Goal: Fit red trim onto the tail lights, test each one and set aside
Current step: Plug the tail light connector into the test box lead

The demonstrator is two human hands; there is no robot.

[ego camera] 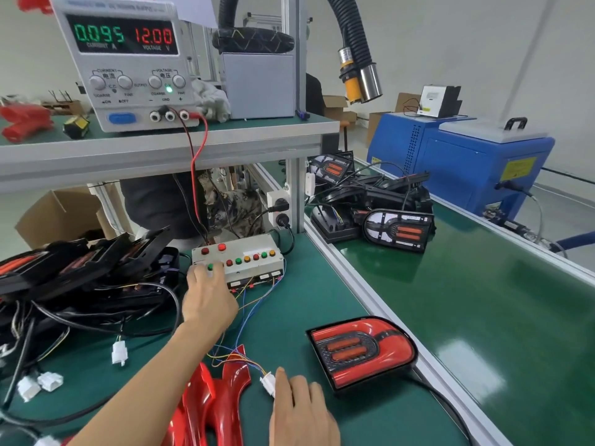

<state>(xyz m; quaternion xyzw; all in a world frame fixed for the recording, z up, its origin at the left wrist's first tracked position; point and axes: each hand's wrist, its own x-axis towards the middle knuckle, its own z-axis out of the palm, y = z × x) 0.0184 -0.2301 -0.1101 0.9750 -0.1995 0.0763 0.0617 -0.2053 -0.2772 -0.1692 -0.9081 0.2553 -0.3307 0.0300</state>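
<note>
Green bench mat (322, 294). Trimmed tail light (362, 352) near right edge: probably light, rigid, glossy, slippery; best gripped by black rim. Left hand (207, 300) fingertips pressing test box (238, 260); right hand (302, 410) fingers together, touching white connector (268, 381).

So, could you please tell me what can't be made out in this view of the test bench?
- Head view: which button the left hand presses; its fingertips cover that corner of the white test box with coloured buttons.
- Whether the red-trimmed tail light is lit; its bars only look orange.
- The right hand's grip on the white plastic connector; the fingers hide it.
- Red plastic trim pieces: cut off by the bottom edge.
</note>
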